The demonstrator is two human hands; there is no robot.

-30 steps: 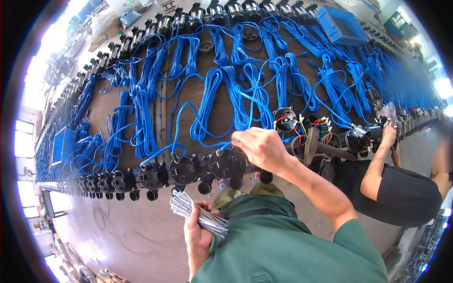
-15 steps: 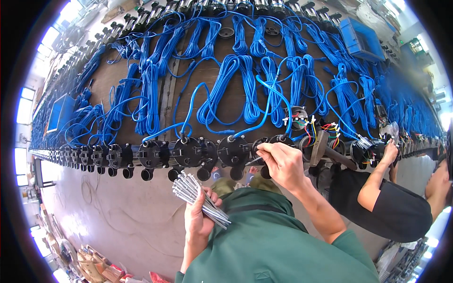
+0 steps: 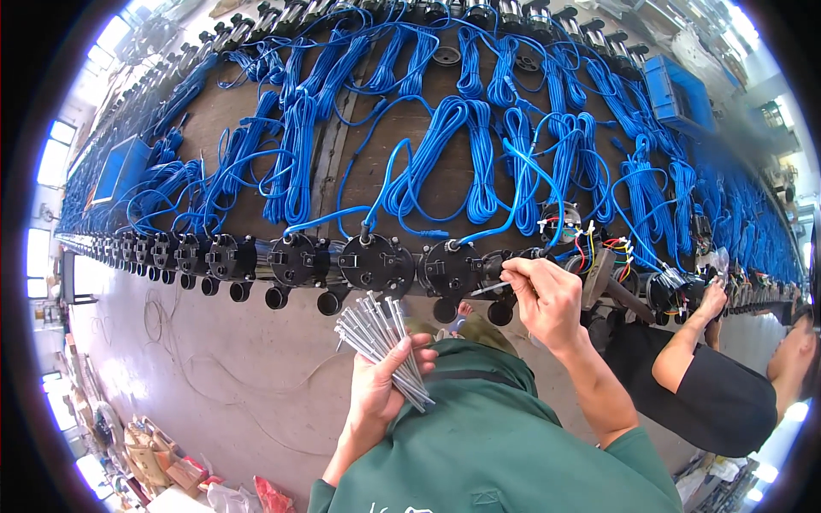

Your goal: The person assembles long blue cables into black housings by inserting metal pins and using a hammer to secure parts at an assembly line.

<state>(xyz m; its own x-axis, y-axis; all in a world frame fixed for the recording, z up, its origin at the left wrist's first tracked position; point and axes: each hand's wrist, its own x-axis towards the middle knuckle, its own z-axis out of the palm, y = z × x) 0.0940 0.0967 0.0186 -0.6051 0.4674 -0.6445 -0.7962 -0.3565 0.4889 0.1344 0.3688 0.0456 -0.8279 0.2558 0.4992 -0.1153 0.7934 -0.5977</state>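
Observation:
My left hand [image 3: 382, 386] is closed around a bundle of long silver bolts [image 3: 368, 329], their heads fanned out at the upper end. Beyond it stands a row of black round motor housings [image 3: 453, 268] along the table's near edge, blue cables coming out of their tops. My right hand [image 3: 547, 299] is raised at that row, thumb and fingers pinched together. From its fingertips a single long bolt [image 3: 489, 289] sticks out to the left, in front of a housing. My fingers partly cover that housing, and whether the bolt touches it I cannot tell.
Coiled blue cables [image 3: 428, 158] cover much of the brown table [image 3: 368, 154]. Blue bins [image 3: 678, 92] stand at the far right and left. A co-worker's hand [image 3: 712, 299] is at housings with coloured wires to my right. Bags and boxes [image 3: 167, 462] lie on the floor behind left.
The view has shifted, so the table appears farther right. The bolts in my left hand have fanned apart slightly. My right hand stays pinched at the row of housings.

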